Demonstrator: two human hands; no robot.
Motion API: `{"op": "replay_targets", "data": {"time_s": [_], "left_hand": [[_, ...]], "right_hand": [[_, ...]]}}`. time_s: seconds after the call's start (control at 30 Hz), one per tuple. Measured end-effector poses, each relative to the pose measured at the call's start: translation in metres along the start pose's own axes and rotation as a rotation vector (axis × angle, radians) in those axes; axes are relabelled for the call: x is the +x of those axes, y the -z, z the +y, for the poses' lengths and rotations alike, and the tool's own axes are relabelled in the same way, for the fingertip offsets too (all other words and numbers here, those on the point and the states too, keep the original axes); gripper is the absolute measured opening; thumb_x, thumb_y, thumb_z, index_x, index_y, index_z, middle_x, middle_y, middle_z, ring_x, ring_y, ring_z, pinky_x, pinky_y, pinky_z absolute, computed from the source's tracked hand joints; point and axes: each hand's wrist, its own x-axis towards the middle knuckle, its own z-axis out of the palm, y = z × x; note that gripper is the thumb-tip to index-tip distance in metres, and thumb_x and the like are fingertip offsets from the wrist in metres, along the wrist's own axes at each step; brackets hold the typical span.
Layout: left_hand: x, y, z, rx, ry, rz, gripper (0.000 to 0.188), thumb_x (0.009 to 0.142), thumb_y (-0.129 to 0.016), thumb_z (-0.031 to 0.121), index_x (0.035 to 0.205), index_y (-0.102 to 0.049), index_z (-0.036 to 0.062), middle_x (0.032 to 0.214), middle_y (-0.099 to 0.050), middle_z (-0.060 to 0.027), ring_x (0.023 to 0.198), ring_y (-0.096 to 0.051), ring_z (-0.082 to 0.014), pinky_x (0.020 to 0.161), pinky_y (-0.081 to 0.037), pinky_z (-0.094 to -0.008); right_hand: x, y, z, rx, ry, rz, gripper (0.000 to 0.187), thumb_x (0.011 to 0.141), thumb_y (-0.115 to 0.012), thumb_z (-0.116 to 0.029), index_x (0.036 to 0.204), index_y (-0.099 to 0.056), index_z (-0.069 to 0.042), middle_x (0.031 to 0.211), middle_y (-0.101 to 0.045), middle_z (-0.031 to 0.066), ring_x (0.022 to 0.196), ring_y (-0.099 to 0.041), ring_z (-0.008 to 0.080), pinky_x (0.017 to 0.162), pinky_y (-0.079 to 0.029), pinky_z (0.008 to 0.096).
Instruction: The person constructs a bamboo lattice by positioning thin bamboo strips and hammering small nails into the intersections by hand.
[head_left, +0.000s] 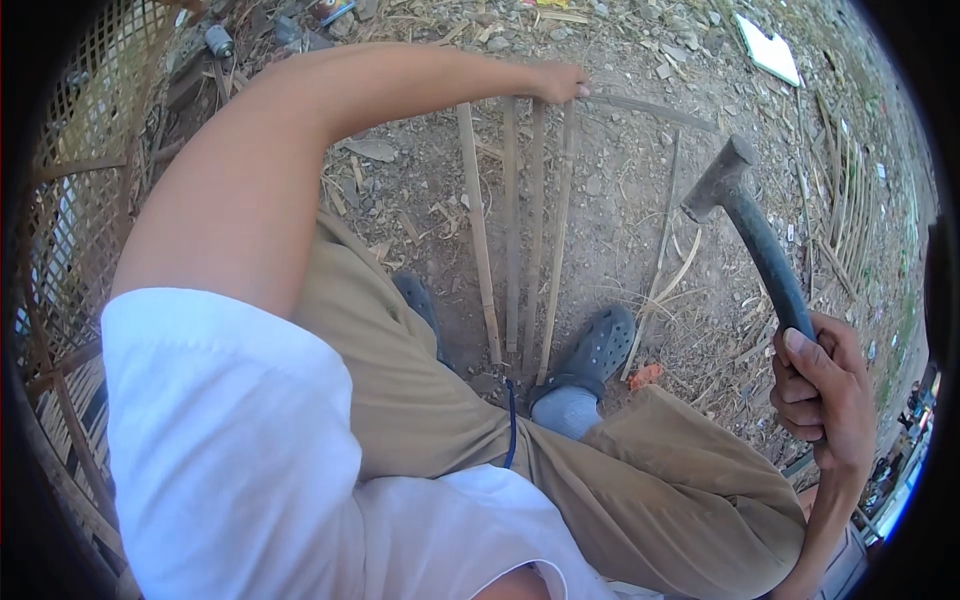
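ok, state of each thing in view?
left hand: pressing on the far ends of the strips
bamboo strips: flat on the ground, side by side
right hand: gripping the hammer
hammer: raised, head up, off the strips

left hand [560, 82] stretched forward, right hand [822, 385] fisted, raised

Woven lattice panel [85, 180], white board [768, 50]
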Motion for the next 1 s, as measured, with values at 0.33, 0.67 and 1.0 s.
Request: {"op": "replay_targets", "data": {"time_s": [0.33, 0.67, 1.0], "left_hand": [[0.015, -0.038, -0.027, 0.026, -0.101, 0.035, 0.032, 0.101, -0.050, 0.036, 0.111, -0.062, 0.0083, 0.104, -0.066, -0.0191, 0.105, -0.062, -0.0399, 0.090, -0.045, -0.0500], [0.025, -0.047, -0.012, 0.117, -0.045, 0.029, 0.036, 0.102, -0.049, 0.037, 0.106, -0.055, 0.0024, 0.101, -0.064, -0.0224, 0.101, -0.061, -0.0411, 0.086, -0.046, -0.0507], [-0.013, 0.012, -0.001, 0.628, -0.408, 0.086, 0.039, 0.087, -0.058, 0.008, 0.124, -0.050, 0.0012, 0.115, -0.058, -0.0218, 0.113, -0.058, -0.0386, 0.090, -0.050, -0.0488]], "right_hand": [[-0.009, -0.008, -0.004, -0.016, -0.049, 0.142, 0.025, 0.098, -0.060, -0.025, 0.102, -0.048, -0.003, 0.058, -0.032, -0.0057, 0.040, -0.023, 0.0010, 0.033, -0.015, 0.0215], [-0.024, -0.025, 0.000, -0.002, -0.062, 0.162, 0.025, 0.097, -0.061, -0.026, 0.091, -0.048, -0.006, 0.057, -0.031, -0.0055, 0.039, -0.022, 0.0015, 0.032, -0.014, 0.0221], [-0.046, -0.041, 0.009, -0.094, 0.006, 0.215, 0.029, 0.100, -0.058, -0.031, 0.084, -0.044, -0.011, 0.057, -0.025, -0.0099, 0.039, -0.019, -0.0008, 0.032, -0.012, 0.0201]]}}
